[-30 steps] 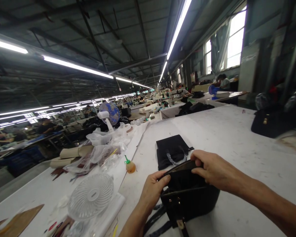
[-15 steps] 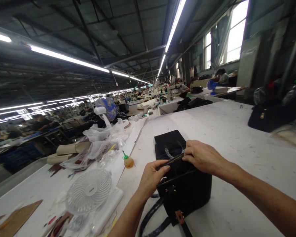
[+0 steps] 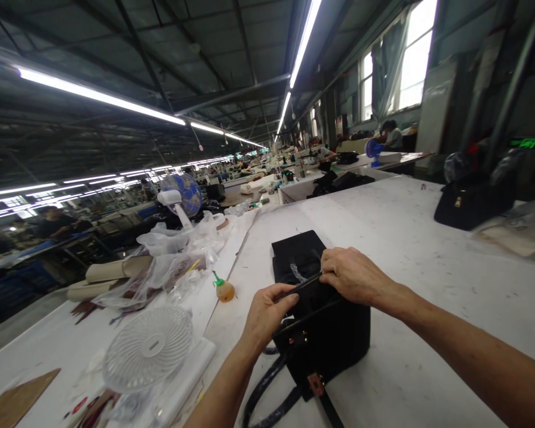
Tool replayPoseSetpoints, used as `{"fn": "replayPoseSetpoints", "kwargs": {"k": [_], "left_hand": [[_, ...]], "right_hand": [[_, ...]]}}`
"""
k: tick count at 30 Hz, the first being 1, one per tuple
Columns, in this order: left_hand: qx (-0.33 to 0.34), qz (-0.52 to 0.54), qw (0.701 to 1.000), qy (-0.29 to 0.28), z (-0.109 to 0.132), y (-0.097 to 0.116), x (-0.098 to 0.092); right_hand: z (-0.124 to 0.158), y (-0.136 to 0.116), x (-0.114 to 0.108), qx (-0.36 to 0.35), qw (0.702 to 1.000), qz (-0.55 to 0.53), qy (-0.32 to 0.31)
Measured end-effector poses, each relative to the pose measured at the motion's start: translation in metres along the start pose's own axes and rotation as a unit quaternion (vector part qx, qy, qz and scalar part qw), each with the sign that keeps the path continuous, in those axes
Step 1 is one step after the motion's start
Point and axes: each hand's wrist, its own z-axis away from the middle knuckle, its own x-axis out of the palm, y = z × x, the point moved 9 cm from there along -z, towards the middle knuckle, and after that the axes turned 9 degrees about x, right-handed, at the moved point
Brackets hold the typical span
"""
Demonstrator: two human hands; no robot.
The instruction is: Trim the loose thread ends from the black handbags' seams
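Note:
A black handbag (image 3: 334,342) stands on the white table, its top edge toward the middle of the view. My left hand (image 3: 270,309) pinches the far top edge on its left side, thumb and fingers on either side of the rim. Farther right along that same edge, my right hand (image 3: 350,273) grips the rim with curled fingers. A dark handle (image 3: 271,380), wrapped in clear film, droops onto the table at the near left. On the bag's front are small metal fittings and a brown tab (image 3: 314,383). The bag's inside is mostly hidden.
Left of the bag are a small bottle (image 3: 225,290) with a green nozzle and a white fan (image 3: 149,348). Crumpled plastic bags (image 3: 173,261) lie beyond them. Another black bag (image 3: 472,202) sits at the far right, and a person (image 3: 392,135) is in the background.
The whole scene has shifted slightly left in view as my head turned. Both hands keep hold of the handbag's rim, with little visible movement along it.

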Motion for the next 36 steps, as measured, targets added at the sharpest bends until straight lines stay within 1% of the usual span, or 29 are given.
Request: {"fn": "replayPoseSetpoints", "kwargs": {"k": [3,6,9,12,14,16,18,21,24,27,31,36], "left_hand": [[0.007,-0.028,1.000,-0.010,-0.004,-0.001,0.001],[0.015,-0.069,0.997,-0.024,-0.006,0.005,0.003],[0.040,-0.137,0.989,-0.026,-0.009,0.020,0.006],[0.065,-0.208,0.975,-0.038,-0.011,0.036,0.012],[0.090,-0.256,0.961,-0.045,-0.013,0.046,0.015],[0.119,-0.304,0.944,-0.040,-0.016,0.054,0.015],[0.118,-0.330,0.936,-0.033,-0.018,0.053,0.012],[0.084,-0.326,0.941,-0.034,-0.021,0.043,0.008],[0.087,-0.305,0.948,-0.039,-0.022,0.039,0.010],[0.084,-0.291,0.952,-0.042,-0.023,0.037,0.012],[0.078,-0.281,0.955,-0.047,-0.024,0.036,0.013],[0.078,-0.297,0.950,-0.055,-0.024,0.037,0.017]], "right_hand": [[0.000,-0.001,-0.002,0.014,1.000,0.017,-0.005],[0.000,0.000,-0.005,0.029,0.999,0.033,-0.006],[0.000,0.001,-0.005,0.038,0.998,0.045,0.005],[0.000,0.003,-0.004,0.048,0.998,0.045,0.021],[0.001,0.005,-0.003,0.051,0.998,0.038,0.028],[0.001,0.006,-0.003,0.033,0.999,0.025,0.028],[0.002,0.012,-0.004,0.009,1.000,0.012,0.024],[0.002,0.031,-0.009,-0.001,1.000,-0.012,0.016],[0.003,0.051,-0.010,0.011,0.998,-0.069,0.005],[0.003,0.065,-0.008,0.047,0.993,-0.111,0.012],[0.002,0.068,-0.006,0.066,0.992,-0.105,0.033],[0.002,0.071,-0.006,0.089,0.991,-0.088,0.046]]}}
